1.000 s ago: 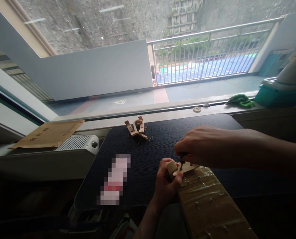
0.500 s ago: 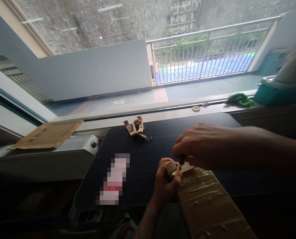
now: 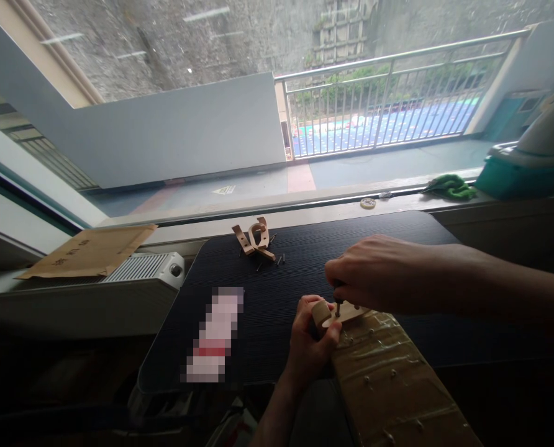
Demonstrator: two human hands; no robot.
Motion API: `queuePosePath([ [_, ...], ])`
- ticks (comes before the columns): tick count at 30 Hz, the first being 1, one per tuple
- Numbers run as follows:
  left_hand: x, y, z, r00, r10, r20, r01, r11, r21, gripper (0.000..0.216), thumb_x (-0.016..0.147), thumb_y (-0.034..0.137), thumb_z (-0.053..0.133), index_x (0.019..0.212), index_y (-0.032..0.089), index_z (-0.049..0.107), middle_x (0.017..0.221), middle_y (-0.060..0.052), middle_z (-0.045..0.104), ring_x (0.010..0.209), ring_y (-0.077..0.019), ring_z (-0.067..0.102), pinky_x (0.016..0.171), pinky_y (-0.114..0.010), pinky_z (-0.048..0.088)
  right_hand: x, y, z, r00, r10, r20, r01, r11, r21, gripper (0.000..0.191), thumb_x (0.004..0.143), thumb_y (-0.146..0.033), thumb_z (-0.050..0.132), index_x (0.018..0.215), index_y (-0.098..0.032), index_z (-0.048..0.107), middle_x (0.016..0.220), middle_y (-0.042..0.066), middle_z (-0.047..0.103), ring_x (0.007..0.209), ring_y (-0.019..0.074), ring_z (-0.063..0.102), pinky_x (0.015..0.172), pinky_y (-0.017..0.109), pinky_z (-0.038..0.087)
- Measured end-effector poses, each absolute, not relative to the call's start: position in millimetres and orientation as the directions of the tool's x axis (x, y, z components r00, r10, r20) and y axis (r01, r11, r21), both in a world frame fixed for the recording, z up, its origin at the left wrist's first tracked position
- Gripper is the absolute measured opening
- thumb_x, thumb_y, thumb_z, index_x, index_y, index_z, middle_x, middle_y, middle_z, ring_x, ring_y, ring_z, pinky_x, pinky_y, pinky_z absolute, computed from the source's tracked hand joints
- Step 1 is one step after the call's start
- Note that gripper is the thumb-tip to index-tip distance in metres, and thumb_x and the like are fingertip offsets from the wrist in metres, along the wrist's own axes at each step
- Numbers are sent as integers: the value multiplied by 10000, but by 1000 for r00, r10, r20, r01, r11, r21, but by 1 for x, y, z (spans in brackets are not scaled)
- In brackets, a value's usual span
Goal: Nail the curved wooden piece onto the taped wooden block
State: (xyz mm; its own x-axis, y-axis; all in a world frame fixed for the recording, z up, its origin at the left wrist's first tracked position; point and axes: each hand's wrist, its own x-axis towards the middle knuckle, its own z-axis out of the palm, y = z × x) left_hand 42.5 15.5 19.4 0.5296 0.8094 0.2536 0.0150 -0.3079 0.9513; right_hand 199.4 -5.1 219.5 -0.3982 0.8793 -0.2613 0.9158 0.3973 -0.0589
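Observation:
My left hand (image 3: 308, 340) is closed around a small wooden piece (image 3: 340, 313), pressing it onto the top end of a tape-wrapped board (image 3: 389, 385) studded with several screws. My right hand (image 3: 374, 273) reaches in from the right and pinches a small dark screwdriver (image 3: 337, 304) that stands upright on a screw in that wooden piece. Both hands work over the near part of a black table (image 3: 277, 298).
Loose wooden hooks (image 3: 253, 239) and a few small screws lie at the table's far edge. A pink blurred object (image 3: 214, 335) lies to the left of my hands. A cardboard sheet (image 3: 88, 251) rests on a heater at left. A green cloth (image 3: 449, 187) and a teal iron (image 3: 533, 161) sit on the window sill.
My right hand has shifted slightly over the wooden piece, dipping and then lifting a little with the tool; my left hand and the board stay put.

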Motion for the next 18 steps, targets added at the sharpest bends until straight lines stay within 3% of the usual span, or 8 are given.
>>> queuePosePath([
  [9,42,15,22,526,810,260,21,-318,948,185,746,177,598,928,190,569,1038,-52,486,923,-185,533,811,-290,439,197,-9,237,-471,818,-332,878,472,-84,109,757,-108,528,768,-179,610,671,6,587,525,97,423,507,243,232],
  [18,42,15,21,513,818,262,14,-313,950,195,728,178,602,922,187,587,1028,-57,503,911,-187,536,795,-286,448,203,-5,221,-446,852,-275,894,437,-97,166,807,-154,463,732,-160,611,566,1,523,461,89,344,489,251,203],
])
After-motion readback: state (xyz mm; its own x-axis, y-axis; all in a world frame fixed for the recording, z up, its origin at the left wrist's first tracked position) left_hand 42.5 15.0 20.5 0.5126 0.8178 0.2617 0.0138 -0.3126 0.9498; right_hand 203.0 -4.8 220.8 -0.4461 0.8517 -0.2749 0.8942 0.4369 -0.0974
